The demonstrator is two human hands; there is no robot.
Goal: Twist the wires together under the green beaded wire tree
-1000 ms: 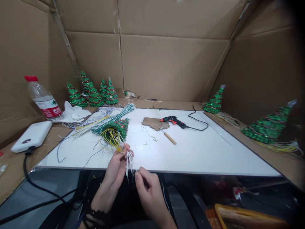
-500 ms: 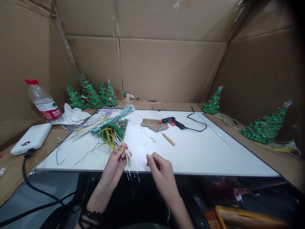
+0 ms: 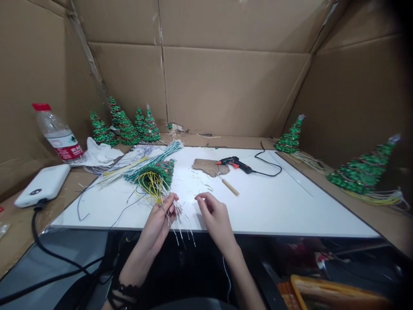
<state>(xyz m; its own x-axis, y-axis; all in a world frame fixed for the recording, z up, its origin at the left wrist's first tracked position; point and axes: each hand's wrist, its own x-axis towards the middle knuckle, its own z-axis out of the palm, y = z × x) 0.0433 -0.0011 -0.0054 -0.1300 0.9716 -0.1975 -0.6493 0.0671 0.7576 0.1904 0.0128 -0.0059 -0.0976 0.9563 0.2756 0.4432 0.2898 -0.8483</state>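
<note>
1. Two bare hands work at the near edge of a white rectangular board (image 3: 274,202). The left hand (image 3: 159,219) pinches a fan of thin white wire stems (image 3: 180,224) that trail from a green beaded cone tree lying on its side (image 3: 158,171), at about 11 o'clock from the hand.
2. The right hand (image 3: 214,215) hovers just at 3 o'clock of the stems, thumb and forefinger pressed together; whether they grip anything I cannot tell.
3. The step looks like sorting the stems one by one; the next move would call for a fine single-stem pinch.
4. On the board: a black and orange glue gun (image 3: 234,163) at 1 o'clock and a wooden-handled awl (image 3: 227,184).
5. Brown cardboard walls (image 3: 232,86) enclose the bench.
</note>
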